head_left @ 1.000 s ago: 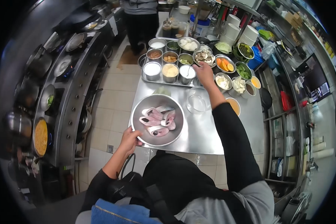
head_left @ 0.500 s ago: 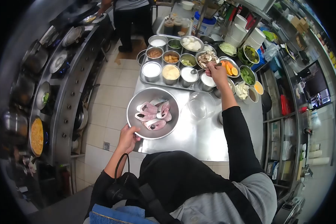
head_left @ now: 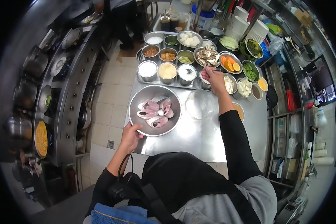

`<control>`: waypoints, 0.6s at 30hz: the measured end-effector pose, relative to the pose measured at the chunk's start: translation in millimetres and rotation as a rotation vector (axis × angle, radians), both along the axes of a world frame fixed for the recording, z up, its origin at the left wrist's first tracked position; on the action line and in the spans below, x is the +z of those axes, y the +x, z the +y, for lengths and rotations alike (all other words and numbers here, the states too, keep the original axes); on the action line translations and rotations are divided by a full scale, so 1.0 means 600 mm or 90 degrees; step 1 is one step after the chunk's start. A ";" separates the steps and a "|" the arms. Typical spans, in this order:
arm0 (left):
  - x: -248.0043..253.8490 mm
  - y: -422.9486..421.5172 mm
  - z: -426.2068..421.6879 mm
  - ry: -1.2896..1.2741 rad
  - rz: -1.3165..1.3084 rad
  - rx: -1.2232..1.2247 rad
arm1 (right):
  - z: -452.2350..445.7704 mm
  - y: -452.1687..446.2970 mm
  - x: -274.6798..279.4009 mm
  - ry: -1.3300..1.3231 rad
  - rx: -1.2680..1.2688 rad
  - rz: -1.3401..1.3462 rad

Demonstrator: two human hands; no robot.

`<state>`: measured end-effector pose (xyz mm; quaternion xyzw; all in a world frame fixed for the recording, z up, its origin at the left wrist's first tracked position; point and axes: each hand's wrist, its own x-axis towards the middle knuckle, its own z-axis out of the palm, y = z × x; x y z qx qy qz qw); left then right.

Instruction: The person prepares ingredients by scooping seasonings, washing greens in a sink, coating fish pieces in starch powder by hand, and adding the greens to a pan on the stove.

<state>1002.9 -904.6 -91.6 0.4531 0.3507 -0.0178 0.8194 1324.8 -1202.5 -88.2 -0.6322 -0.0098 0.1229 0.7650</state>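
My left hand [head_left: 130, 136] grips the near-left rim of a steel mixing bowl [head_left: 155, 129], thumb over the edge. Inside lie several raw fish steaks [head_left: 157, 121], pink with pale skin. My right hand [head_left: 214, 79] is closed around the handle of a metal spoon [head_left: 190, 71]. The spoon's tip is over a steel canister of white powder or grains [head_left: 186, 77]; whether it touches the contents I cannot tell. Partly under my right hand stands another canister [head_left: 204, 84] with white contents. A clear round bowl [head_left: 200, 104] sits right of the fish bowl.
Canisters and bowls crowd the steel table [head_left: 168, 145], including sliced mushrooms [head_left: 207, 56], orange pieces [head_left: 230, 64] and leafy greens [head_left: 250, 71]. Stove burners with pans [head_left: 41, 138] line the left. Another person [head_left: 119, 22] stands at the far end. Shelves [head_left: 284, 130] run along the right.
My right hand has moved down and slightly left with the spoon, from beside the mushrooms to nearer the white canisters. My left hand keeps its hold on the bowl.
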 end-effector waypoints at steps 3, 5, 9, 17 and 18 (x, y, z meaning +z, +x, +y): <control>-0.011 0.002 -0.001 -0.009 -0.005 -0.003 | 0.002 -0.004 -0.007 0.003 0.000 0.012; -0.012 0.006 -0.003 -0.016 -0.011 -0.004 | 0.002 -0.002 -0.010 0.006 0.012 0.034; 0.002 0.017 -0.004 -0.018 -0.012 0.000 | -0.007 0.003 -0.009 0.067 -0.020 0.081; -0.011 0.034 -0.005 -0.008 -0.007 0.006 | -0.024 -0.041 0.060 0.125 0.032 0.071; -0.012 0.038 -0.007 -0.009 -0.024 0.002 | -0.017 -0.057 0.072 0.131 0.059 0.079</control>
